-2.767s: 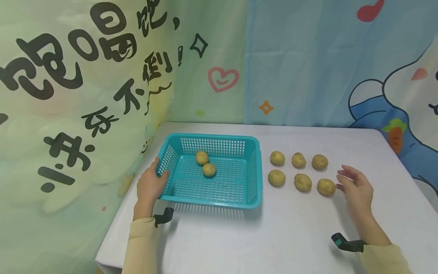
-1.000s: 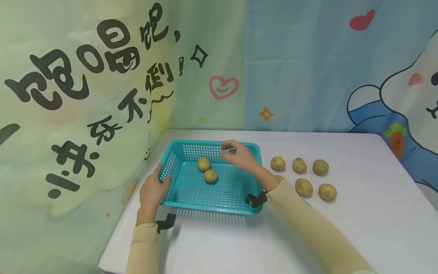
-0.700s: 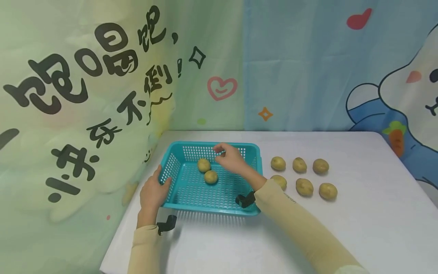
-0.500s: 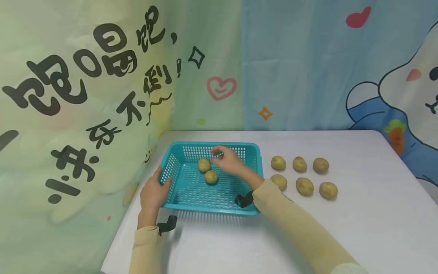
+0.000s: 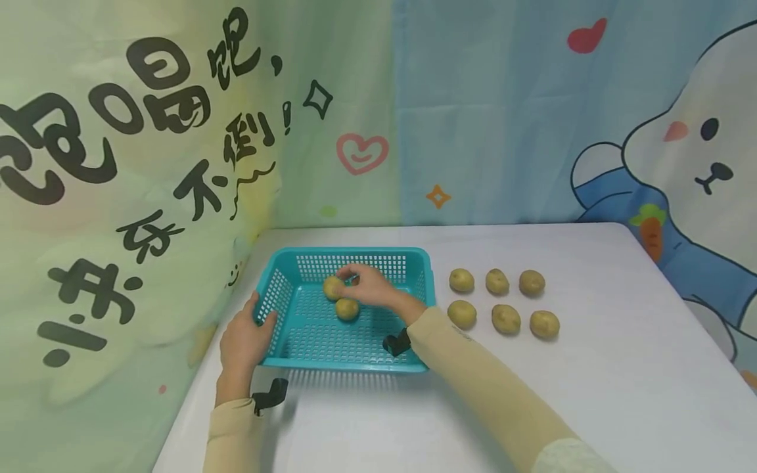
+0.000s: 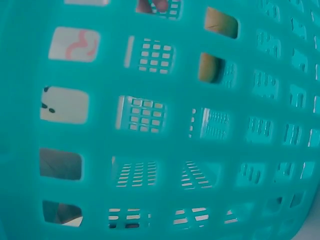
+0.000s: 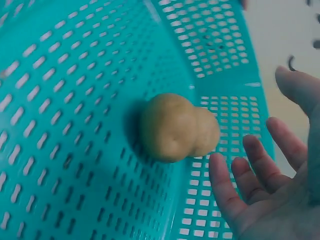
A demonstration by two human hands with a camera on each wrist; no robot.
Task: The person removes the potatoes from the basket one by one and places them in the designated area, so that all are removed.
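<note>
A turquoise plastic basket with slotted walls stands on the white table, and my left hand grips its left rim, thumb on the inner side. Two potatoes lie in it: the farther potato and the nearer potato, close together. My right hand is over the basket, fingertips right at the farther potato in the head view. The right wrist view shows that hand with fingers spread and loosely bent, beside the two potatoes. Through the basket wall, the left wrist view shows bits of potato.
Right of the basket, several potatoes sit in two rows on the white tablecloth. Behind the table hangs a printed cloth backdrop, which also runs down the left side.
My right hand has come from the potatoes on the right into the basket, then moved left to the farther potato. My left hand stays on the rim. The head view has turned slightly right.
</note>
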